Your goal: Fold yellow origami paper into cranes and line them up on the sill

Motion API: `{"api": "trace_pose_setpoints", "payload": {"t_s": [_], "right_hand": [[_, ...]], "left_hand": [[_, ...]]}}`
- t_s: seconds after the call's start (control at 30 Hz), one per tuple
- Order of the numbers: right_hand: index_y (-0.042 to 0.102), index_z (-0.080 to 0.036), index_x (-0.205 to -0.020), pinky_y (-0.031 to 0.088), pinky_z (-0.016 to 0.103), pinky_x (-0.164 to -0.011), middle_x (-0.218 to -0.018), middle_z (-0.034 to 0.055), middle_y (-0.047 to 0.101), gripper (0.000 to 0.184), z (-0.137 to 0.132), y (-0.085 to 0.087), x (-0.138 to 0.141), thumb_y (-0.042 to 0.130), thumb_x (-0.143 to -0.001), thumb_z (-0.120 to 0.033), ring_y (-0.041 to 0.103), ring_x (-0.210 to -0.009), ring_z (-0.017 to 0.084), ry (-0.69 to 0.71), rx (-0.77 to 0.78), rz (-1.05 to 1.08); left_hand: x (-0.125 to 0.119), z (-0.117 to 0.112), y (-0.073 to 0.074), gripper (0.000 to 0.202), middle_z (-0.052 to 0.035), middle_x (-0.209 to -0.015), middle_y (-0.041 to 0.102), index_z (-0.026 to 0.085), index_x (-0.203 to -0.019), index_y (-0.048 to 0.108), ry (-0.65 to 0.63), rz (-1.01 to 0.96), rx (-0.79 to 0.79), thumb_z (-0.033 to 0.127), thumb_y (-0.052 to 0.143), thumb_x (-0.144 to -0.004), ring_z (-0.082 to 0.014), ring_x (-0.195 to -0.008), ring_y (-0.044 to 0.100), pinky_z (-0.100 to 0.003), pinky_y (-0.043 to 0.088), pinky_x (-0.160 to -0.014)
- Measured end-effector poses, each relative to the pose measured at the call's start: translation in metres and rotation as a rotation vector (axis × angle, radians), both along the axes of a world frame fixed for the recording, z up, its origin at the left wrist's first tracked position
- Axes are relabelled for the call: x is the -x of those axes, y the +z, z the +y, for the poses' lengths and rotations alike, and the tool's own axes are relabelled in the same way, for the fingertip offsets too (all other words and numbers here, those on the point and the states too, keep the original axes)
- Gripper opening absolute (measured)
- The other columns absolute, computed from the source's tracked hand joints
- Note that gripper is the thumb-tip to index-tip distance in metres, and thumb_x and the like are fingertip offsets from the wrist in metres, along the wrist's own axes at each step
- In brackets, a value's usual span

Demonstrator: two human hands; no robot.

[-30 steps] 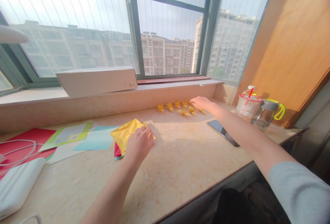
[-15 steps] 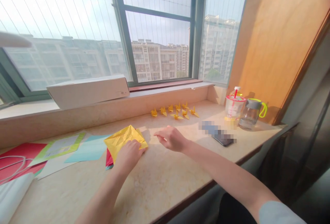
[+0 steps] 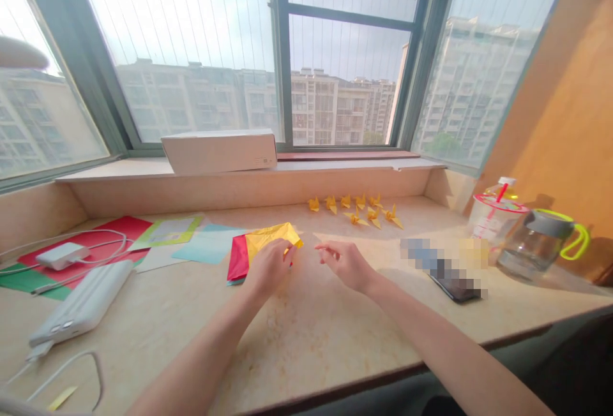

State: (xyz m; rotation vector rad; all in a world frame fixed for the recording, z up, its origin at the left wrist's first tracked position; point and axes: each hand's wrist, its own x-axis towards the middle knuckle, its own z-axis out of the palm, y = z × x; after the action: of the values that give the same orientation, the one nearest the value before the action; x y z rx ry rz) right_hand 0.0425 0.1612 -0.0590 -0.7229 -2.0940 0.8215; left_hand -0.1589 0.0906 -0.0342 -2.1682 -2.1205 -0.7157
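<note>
My left hand (image 3: 269, 267) pinches the near edge of a yellow paper sheet (image 3: 272, 236), lifting it off a small stack with a red sheet (image 3: 238, 256) beneath. My right hand (image 3: 345, 262) hovers just to the right of the yellow sheet with its fingers loosely curled and apart, holding nothing. Several small folded yellow paper cranes (image 3: 357, 207) stand in a row near the back of the stone desk (image 3: 335, 333).
A phone (image 3: 453, 282), a clear cup with a red straw (image 3: 493, 215) and a glass jug with a green handle (image 3: 541, 244) sit at the right. Coloured papers (image 3: 191, 237), a white power bank (image 3: 81, 304), a charger with cables (image 3: 62, 255) lie left. A white box (image 3: 220, 151) rests on the sill.
My right hand has come back from the cranes to beside the yellow sheet. My left hand has lifted the yellow sheet's edge, uncovering the red one. The camera swung left.
</note>
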Motion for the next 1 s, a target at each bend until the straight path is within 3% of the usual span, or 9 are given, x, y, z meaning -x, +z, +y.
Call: {"api": "trace_pose_setpoints", "payload": {"t_s": [0.2, 0.27, 0.37, 0.5, 0.63, 0.77, 0.83, 0.9, 1.0], "right_hand": [[0.069, -0.017, -0.087, 0.050, 0.028, -0.051, -0.070, 0.0081, 0.072, 0.061, -0.004, 0.007, 0.000, 0.037, -0.090, -0.068, 0.065, -0.055, 0.017, 0.079, 0.703, 0.176], [0.069, -0.018, -0.087, 0.051, 0.028, -0.052, -0.071, 0.0066, 0.073, 0.052, -0.002, 0.008, -0.003, 0.046, -0.087, -0.065, 0.067, -0.060, 0.019, 0.125, 0.769, 0.220], [0.069, -0.019, -0.087, 0.053, 0.029, -0.059, -0.078, 0.0050, 0.075, 0.033, 0.002, 0.009, -0.008, 0.068, -0.079, -0.051, 0.069, -0.069, 0.021, 0.148, 0.722, 0.260], [0.068, -0.018, -0.085, 0.054, 0.030, -0.060, -0.081, 0.0057, 0.075, 0.027, 0.007, 0.007, -0.011, 0.073, -0.075, -0.042, 0.069, -0.068, 0.023, 0.074, 0.662, 0.316], [0.067, -0.018, -0.084, 0.054, 0.031, -0.059, -0.081, 0.0053, 0.075, 0.025, 0.010, 0.005, -0.010, 0.071, -0.076, -0.042, 0.070, -0.068, 0.023, 0.040, 0.655, 0.356], [0.067, -0.020, -0.083, 0.054, 0.031, -0.058, -0.075, 0.0042, 0.074, 0.028, 0.010, 0.006, -0.011, 0.075, -0.073, -0.044, 0.070, -0.068, 0.024, 0.058, 0.652, 0.363], [0.067, -0.020, -0.084, 0.054, 0.032, -0.058, -0.073, 0.0039, 0.073, 0.030, 0.009, 0.007, -0.011, 0.076, -0.071, -0.045, 0.071, -0.070, 0.025, 0.137, 0.668, 0.347], [0.068, -0.020, -0.084, 0.054, 0.032, -0.058, -0.068, 0.0036, 0.072, 0.033, 0.007, 0.007, -0.011, 0.077, -0.070, -0.048, 0.071, -0.070, 0.025, 0.190, 0.672, 0.312], [0.068, -0.018, -0.080, 0.053, 0.032, -0.055, -0.061, 0.0035, 0.070, 0.039, 0.009, 0.005, -0.012, 0.077, -0.067, -0.054, 0.070, -0.067, 0.026, 0.180, 0.656, 0.261]], "left_hand": [[-0.025, -0.016, 0.000, 0.026, -0.0077, -0.095, 0.070, 0.019, -0.093, 0.066, -0.506, -0.072, -0.261, 0.028, 0.042, -0.098, -0.0174, -0.089, 0.064, -0.028, 0.048, -0.080], [-0.032, -0.020, -0.001, 0.025, -0.0080, -0.100, 0.071, 0.020, -0.098, 0.067, -0.654, -0.009, -0.250, 0.027, 0.043, -0.098, -0.0175, -0.091, 0.065, -0.028, 0.047, -0.080], [-0.038, -0.023, -0.003, 0.023, -0.0078, -0.102, 0.072, 0.020, -0.102, 0.067, -0.739, 0.040, -0.224, 0.030, 0.046, -0.098, -0.0174, -0.090, 0.066, -0.028, 0.048, -0.079], [-0.033, -0.017, -0.007, 0.023, -0.0082, -0.103, 0.071, 0.020, -0.104, 0.065, -0.576, -0.024, -0.269, 0.030, 0.046, -0.097, -0.0199, -0.094, 0.065, -0.032, 0.050, -0.083], [-0.022, -0.008, -0.010, 0.022, -0.0099, -0.113, 0.066, 0.019, -0.111, 0.062, -0.242, -0.163, -0.394, 0.025, 0.048, -0.094, -0.0228, -0.107, 0.061, -0.039, 0.047, -0.095], [-0.008, 0.002, -0.010, 0.043, -0.0150, -0.135, 0.051, 0.019, -0.128, 0.050, 0.080, -0.345, -0.484, 0.028, 0.059, -0.087, -0.0285, -0.129, 0.046, -0.047, 0.039, -0.107], [0.000, 0.007, -0.012, 0.052, -0.0145, -0.129, 0.057, 0.019, -0.134, 0.044, 0.095, -0.512, -0.428, 0.027, 0.061, -0.085, -0.0268, -0.122, 0.054, -0.044, 0.045, -0.100], [0.009, 0.011, -0.013, 0.058, -0.0079, -0.107, 0.069, 0.022, -0.140, 0.035, 0.040, -0.705, -0.302, 0.024, 0.057, -0.086, -0.0216, -0.100, 0.066, -0.036, 0.053, -0.085], [0.021, 0.014, -0.010, 0.065, -0.0019, -0.093, 0.073, 0.025, -0.144, 0.028, 0.107, -0.724, -0.261, 0.024, 0.056, -0.085, -0.0189, -0.086, 0.069, -0.031, 0.053, -0.078]]}}
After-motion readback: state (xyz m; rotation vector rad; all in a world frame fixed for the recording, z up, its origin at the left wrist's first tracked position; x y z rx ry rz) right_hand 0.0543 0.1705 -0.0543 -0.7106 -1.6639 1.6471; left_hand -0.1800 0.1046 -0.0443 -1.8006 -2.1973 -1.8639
